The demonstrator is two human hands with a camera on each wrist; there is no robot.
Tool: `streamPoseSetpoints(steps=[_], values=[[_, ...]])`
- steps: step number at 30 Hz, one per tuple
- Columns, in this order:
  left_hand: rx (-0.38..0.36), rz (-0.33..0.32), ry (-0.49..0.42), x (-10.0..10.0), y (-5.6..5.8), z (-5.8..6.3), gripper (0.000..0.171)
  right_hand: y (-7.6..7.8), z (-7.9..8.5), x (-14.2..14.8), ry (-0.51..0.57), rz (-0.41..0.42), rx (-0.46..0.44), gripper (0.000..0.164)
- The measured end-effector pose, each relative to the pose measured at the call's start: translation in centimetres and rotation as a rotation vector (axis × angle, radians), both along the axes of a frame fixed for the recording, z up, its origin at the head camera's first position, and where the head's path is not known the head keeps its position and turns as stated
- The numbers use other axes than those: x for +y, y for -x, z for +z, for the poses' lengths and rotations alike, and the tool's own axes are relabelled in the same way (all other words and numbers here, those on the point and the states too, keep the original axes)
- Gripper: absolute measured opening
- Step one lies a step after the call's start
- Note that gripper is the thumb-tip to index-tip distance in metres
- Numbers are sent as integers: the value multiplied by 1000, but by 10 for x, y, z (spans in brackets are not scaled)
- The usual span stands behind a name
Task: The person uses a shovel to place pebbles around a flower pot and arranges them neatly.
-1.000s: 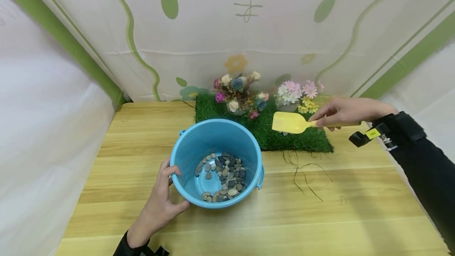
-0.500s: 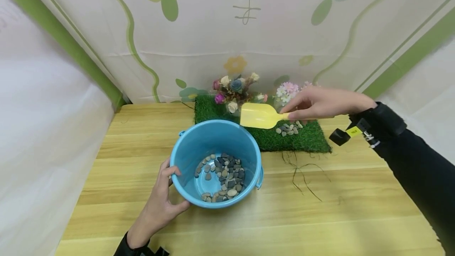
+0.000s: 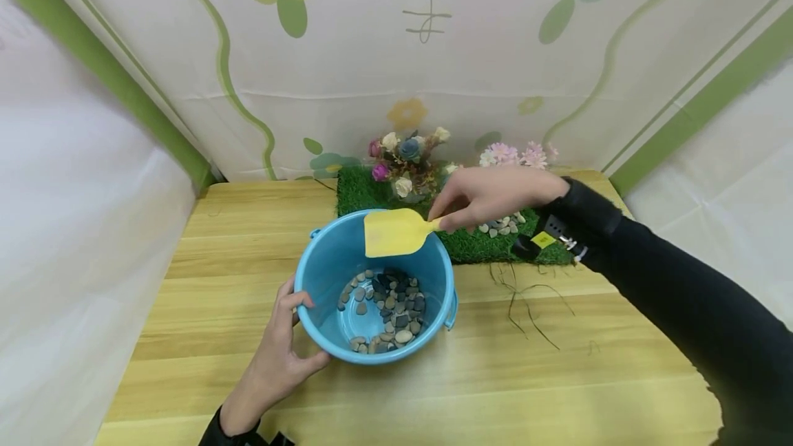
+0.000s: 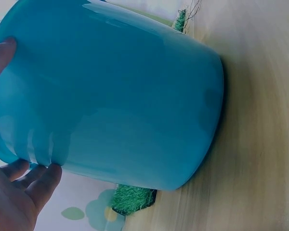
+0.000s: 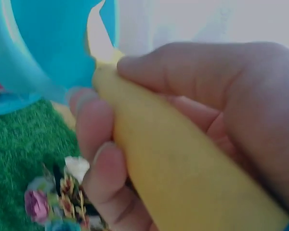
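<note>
My right hand grips the handle of a yellow toy shovel, its blade over the far part of the bucket's opening. In the right wrist view the thick yellow handle lies between my thumb and curled fingers. The blue bucket stands on the table, with several grey and tan pebbles on its floor. My left hand holds the bucket's near left side, one finger hooked over the rim. In the left wrist view fingers touch the bucket's outer wall.
Behind the bucket lies a strip of artificial grass. On it are mixed roses, pink flowers and a small pile of pebbles. Loose dark strands lie on the wooden table. A printed curtain hangs behind.
My right hand has carried the shovel leftward from above the grass to over the bucket, leaving the pebble pile on the grass in sight. The left hand and bucket have stayed put.
</note>
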State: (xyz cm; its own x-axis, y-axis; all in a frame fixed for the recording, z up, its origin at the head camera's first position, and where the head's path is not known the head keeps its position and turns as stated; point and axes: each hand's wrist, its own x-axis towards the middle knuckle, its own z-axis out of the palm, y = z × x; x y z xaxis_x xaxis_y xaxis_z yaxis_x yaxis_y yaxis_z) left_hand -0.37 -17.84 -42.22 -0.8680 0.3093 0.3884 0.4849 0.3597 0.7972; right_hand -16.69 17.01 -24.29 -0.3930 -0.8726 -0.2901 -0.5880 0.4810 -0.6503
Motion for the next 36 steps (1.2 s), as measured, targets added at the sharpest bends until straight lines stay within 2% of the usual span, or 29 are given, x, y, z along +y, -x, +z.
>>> streamPoseSetpoints(steps=[5,10,15,24,27,32,36], values=[[5,5,6,0,0,0,73,-5,-5,-25,-22,72,-23,18],[11,7,5,0,0,0,72,-10,-10,-48,-87,113,17,32],[22,1,-5,0,1,-2,72,-11,-17,-67,-196,102,48,43],[25,-6,-10,0,2,-1,73,-18,-29,-101,-439,71,53,50],[16,-6,-11,0,2,-1,73,-22,-37,-110,-520,32,72,42],[1,-4,-15,0,1,0,73,-29,-50,-120,-626,-29,89,7],[-1,-7,-18,0,1,-1,74,-31,-57,-123,-657,-57,73,7]])
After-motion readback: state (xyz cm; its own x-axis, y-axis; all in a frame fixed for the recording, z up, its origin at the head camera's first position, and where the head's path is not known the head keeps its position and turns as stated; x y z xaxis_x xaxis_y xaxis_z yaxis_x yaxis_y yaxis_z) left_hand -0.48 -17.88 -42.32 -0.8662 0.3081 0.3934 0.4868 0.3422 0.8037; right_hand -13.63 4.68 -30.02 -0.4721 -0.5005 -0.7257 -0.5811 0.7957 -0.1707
